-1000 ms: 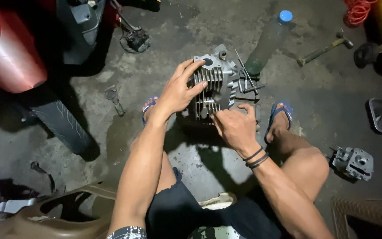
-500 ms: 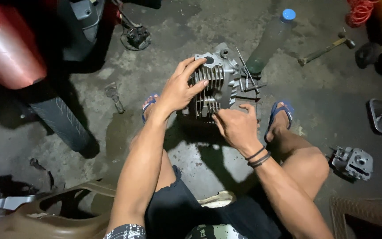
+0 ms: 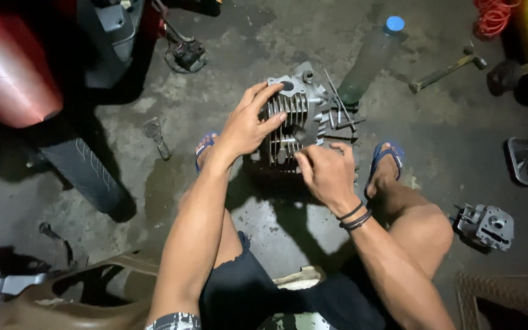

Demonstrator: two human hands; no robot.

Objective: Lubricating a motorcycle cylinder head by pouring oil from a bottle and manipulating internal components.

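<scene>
between the feet on the floor, the left hand grips a finned engine cylinder; the right hand, fingers curled, touches its lower edge.

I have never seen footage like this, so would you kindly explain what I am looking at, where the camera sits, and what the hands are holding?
There is no machine here: a person squats on a stained concrete floor, and the one camera sits on their head, looking down past their knees at their own bare hands.

The left hand grips a finned metal engine cylinder from the side. The right hand, with dark bands at its wrist, touches the cylinder's near edge; I cannot tell whether it pinches anything small.

Thin metal rods stick out beside the cylinder. Beyond stand a plastic bottle with a blue cap and a hammer. At right lies another engine part; at left are a red body panel and a tyre.
</scene>
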